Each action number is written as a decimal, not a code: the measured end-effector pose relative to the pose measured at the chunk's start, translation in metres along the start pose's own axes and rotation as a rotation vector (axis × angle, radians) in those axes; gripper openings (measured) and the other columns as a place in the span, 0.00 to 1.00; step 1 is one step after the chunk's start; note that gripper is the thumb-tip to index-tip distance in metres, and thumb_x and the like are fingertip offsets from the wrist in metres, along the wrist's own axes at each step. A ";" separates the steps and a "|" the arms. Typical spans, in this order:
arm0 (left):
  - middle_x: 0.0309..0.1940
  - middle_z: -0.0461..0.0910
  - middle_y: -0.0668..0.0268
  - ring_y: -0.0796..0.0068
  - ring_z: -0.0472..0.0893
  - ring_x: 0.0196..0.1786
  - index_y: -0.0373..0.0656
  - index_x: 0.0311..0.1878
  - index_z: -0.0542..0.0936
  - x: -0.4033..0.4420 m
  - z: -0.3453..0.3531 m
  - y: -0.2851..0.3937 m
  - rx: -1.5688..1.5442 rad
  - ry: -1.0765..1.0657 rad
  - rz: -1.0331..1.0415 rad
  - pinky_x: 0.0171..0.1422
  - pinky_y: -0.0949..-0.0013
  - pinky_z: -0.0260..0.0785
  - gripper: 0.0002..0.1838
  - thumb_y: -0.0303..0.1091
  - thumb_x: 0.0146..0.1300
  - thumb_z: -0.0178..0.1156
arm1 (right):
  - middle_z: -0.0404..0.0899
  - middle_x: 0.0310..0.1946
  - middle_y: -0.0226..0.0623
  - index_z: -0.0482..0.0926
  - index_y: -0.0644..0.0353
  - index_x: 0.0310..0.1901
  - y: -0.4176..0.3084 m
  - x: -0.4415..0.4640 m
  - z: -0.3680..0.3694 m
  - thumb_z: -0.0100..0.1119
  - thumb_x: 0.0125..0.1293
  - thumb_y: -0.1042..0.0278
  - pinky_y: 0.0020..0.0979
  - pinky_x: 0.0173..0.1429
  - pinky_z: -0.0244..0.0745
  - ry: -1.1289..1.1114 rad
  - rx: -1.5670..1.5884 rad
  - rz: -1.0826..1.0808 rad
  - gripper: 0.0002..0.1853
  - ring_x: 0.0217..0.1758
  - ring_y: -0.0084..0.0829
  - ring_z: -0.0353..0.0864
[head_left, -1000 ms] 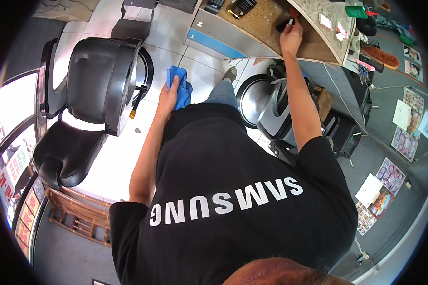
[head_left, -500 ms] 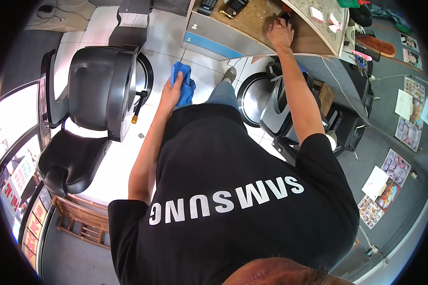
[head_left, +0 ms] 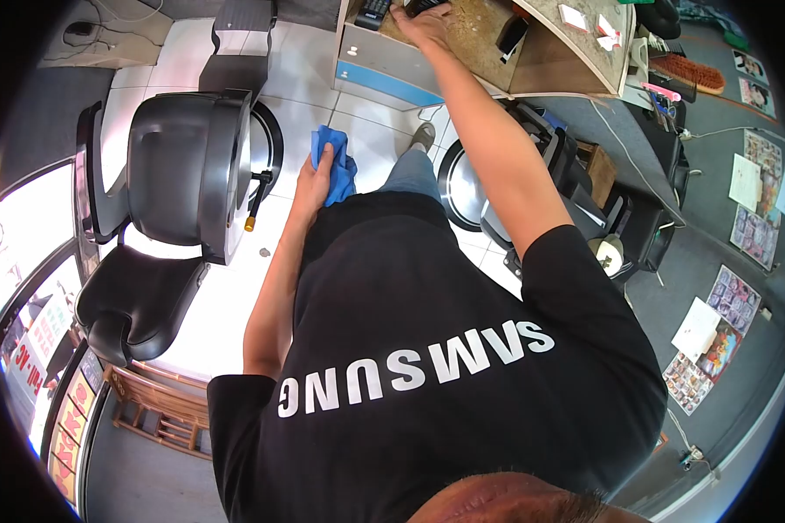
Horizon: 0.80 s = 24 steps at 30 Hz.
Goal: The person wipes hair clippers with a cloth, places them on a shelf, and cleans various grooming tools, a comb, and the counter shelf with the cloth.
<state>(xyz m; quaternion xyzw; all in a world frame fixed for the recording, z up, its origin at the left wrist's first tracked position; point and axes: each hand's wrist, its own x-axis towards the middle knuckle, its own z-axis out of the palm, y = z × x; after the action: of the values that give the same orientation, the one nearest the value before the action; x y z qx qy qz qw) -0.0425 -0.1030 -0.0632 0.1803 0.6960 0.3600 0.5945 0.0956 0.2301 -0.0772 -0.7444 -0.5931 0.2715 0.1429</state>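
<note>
My left hand (head_left: 312, 185) is closed around a crumpled blue cloth (head_left: 338, 166), held low beside my leg. My right hand (head_left: 423, 26) reaches to the top of the view, over a worn brown shelf (head_left: 475, 39). Its fingers are curled round a dark, boxy object (head_left: 420, 6), mostly covered by the hand and cut by the frame edge. Just left of that hand lies a black handset with keys (head_left: 372, 13). Farther right on the same shelf lies a black oblong item (head_left: 512, 37), its kind unclear.
Black barber chairs stand at left (head_left: 170, 166) and right, the right one partly behind my arm. Drawers (head_left: 388, 52) sit under the shelf. A brown-bristled brush (head_left: 689, 74) and a pink-handled item (head_left: 663, 91) lie at right. A wooden bench (head_left: 161, 410) stands at lower left.
My right hand has moved left along the shelf, from the black oblong item to the dark boxy object. The oblong item now lies uncovered. My left hand still holds the cloth.
</note>
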 end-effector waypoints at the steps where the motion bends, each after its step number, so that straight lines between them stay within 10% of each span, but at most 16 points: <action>1: 0.42 0.82 0.61 0.74 0.80 0.45 0.35 0.58 0.78 -0.002 0.000 0.004 0.007 0.012 -0.006 0.53 0.71 0.71 0.33 0.60 0.73 0.51 | 0.53 0.67 0.71 0.48 0.76 0.65 0.008 0.011 0.017 0.71 0.52 0.36 0.47 0.65 0.75 0.148 -0.073 -0.090 0.58 0.67 0.66 0.67; 3: 0.43 0.83 0.61 0.74 0.80 0.46 0.35 0.59 0.78 -0.004 -0.002 0.005 -0.001 0.030 -0.003 0.54 0.70 0.71 0.33 0.60 0.73 0.51 | 0.61 0.64 0.68 0.50 0.75 0.65 0.025 0.030 0.052 0.71 0.53 0.43 0.47 0.64 0.75 0.441 -0.222 -0.273 0.54 0.63 0.62 0.72; 11: 0.43 0.83 0.61 0.74 0.80 0.44 0.36 0.60 0.78 -0.004 -0.013 -0.009 -0.110 0.075 0.002 0.52 0.71 0.72 0.33 0.61 0.73 0.51 | 0.81 0.51 0.59 0.67 0.69 0.62 0.058 -0.039 -0.069 0.57 0.64 0.56 0.42 0.46 0.83 -0.571 1.630 0.031 0.30 0.43 0.50 0.85; 18: 0.44 0.82 0.62 0.75 0.80 0.45 0.36 0.61 0.77 -0.004 -0.013 0.000 -0.058 0.004 -0.038 0.53 0.71 0.71 0.34 0.61 0.73 0.51 | 0.84 0.45 0.52 0.74 0.69 0.54 0.082 0.027 -0.104 0.62 0.69 0.55 0.43 0.42 0.85 -0.214 1.121 0.086 0.24 0.40 0.47 0.88; 22: 0.41 0.84 0.61 0.75 0.83 0.44 0.36 0.58 0.78 -0.009 -0.009 0.024 -0.020 0.030 0.025 0.51 0.71 0.73 0.31 0.58 0.74 0.51 | 0.60 0.77 0.37 0.60 0.55 0.75 0.107 0.117 -0.111 0.56 0.70 0.46 0.38 0.76 0.59 0.268 0.328 -0.090 0.38 0.77 0.40 0.62; 24: 0.41 0.84 0.61 0.74 0.82 0.44 0.36 0.58 0.78 -0.015 -0.008 0.037 -0.006 0.054 0.032 0.52 0.71 0.73 0.30 0.57 0.74 0.51 | 0.61 0.76 0.39 0.61 0.55 0.75 0.102 0.134 -0.125 0.56 0.70 0.45 0.39 0.75 0.60 0.417 0.049 -0.182 0.37 0.76 0.41 0.62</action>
<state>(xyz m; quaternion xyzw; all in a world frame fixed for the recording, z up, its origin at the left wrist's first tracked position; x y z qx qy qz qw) -0.0529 -0.0905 -0.0256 0.1799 0.7078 0.3765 0.5700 0.2690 0.3465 -0.0616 -0.7240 -0.6088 0.1118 0.3044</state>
